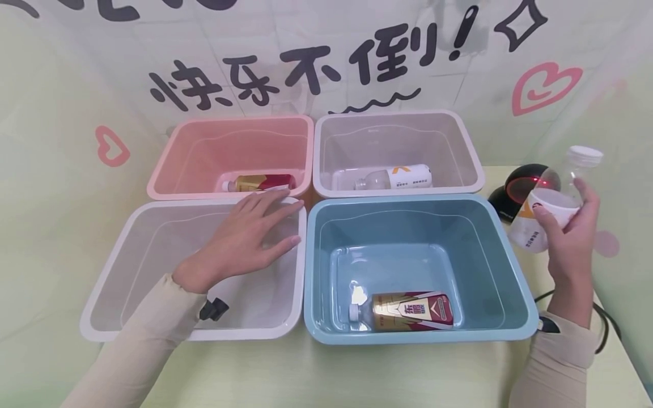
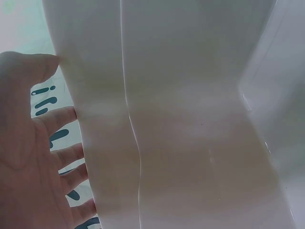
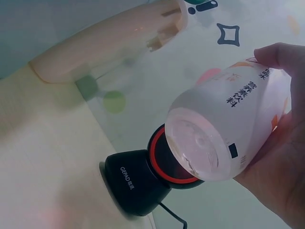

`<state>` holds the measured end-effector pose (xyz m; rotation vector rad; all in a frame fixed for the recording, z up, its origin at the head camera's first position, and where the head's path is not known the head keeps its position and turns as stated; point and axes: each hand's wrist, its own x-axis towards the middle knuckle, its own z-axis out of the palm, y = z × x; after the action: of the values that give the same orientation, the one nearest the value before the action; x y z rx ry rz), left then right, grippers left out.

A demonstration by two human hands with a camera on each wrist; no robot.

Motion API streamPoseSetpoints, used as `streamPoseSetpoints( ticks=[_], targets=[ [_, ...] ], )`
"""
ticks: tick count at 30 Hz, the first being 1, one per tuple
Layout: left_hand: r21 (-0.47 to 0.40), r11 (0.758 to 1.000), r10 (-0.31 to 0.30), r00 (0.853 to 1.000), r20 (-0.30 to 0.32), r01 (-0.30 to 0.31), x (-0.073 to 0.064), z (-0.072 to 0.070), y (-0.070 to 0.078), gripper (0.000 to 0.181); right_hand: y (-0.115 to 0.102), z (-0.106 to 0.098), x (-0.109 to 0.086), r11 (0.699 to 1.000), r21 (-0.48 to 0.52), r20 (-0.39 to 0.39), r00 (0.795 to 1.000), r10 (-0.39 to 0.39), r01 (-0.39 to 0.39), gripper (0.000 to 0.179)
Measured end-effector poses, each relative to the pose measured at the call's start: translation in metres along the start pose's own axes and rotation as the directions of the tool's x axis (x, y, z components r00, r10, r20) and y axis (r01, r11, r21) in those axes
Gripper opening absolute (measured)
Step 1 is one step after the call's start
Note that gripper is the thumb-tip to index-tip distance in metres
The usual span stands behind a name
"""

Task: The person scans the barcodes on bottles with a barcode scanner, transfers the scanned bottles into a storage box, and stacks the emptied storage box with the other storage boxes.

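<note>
A right hand (image 1: 573,238) grips a clear plastic bottle with a white cap and white label (image 1: 552,199) in front of a black desktop scanner with a red ring (image 1: 517,190), at right beyond four rectangular plastic bins. The head view shows the bottle's cap; the right wrist view shows its base, the characters 饮料 on its label and "GEPAD" on the scanner's stand. The left hand (image 1: 240,238), fingers extended and grasping nothing, reaches across the whitish-grey front-left bin (image 1: 255,333); the left wrist view shows its thumb and fingertips at a pale bin's rim. Three more bottles lie on their sides, one per bin: a gold-and-red one marked 东鹏 (image 1: 413,311) in the blue front-right bin (image 1: 418,338), a red-and-gold one (image 1: 262,182) in the pink back-left bin (image 1: 229,141), and a white-labelled one with an orange mark (image 1: 410,177) in the pale lilac back-right bin (image 1: 398,141). Black lettering on the wall (image 1: 311,68) reads 快乐不倒!
</note>
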<state>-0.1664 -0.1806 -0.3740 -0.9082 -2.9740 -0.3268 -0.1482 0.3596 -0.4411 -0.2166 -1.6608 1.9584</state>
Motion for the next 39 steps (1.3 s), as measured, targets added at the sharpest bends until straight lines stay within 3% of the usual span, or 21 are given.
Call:
streamPoseSetpoints(
  ticks=[9, 14, 23, 30, 35, 39],
  targets=[
    [-0.001, 1.000, -0.004, 1.000, 0.000, 0.004, -0.0004, 0.0006, -0.0002, 0.070, 0.0018, 0.0006, 0.0011, 0.990, -0.139, -0.010, 1.000, 0.018, -0.019, 0.078],
    [-0.002, 1.000, 0.005, 1.000, -0.008, -0.005, -0.0004, 0.0009, -0.0004, 0.069, 0.0027, 0.0009, -0.0002, 0.958, -0.285, -0.004, 0.999, 0.044, -0.043, 0.081],
    [-0.014, 1.000, 0.003, 1.000, -0.010, -0.003, -0.0014, 0.0003, -0.0005, 0.069, 0.0079, 0.0030, 0.0005, 0.899, -0.437, 0.046, 0.999, 0.000, 0.020, 0.081],
    [-0.016, 1.000, 0.007, 1.000, -0.005, -0.007, -0.0018, 0.0001, 0.0000, 0.069, 0.0077, 0.0029, -0.0012, 0.874, -0.486, 0.040, 0.999, 0.011, 0.010, 0.081],
    [-0.012, 1.000, 0.010, 1.000, -0.013, -0.011, -0.0018, -0.0001, -0.0005, 0.070, 0.0072, 0.0015, -0.0014, 0.882, -0.471, 0.023, 1.000, 0.017, -0.004, 0.082],
    [-0.009, 1.000, 0.008, 1.000, -0.009, -0.008, -0.0020, 0.0004, -0.0003, 0.070, 0.0085, 0.0014, -0.0020, 0.909, -0.416, 0.033, 0.999, 0.006, 0.008, 0.082]
  ],
)
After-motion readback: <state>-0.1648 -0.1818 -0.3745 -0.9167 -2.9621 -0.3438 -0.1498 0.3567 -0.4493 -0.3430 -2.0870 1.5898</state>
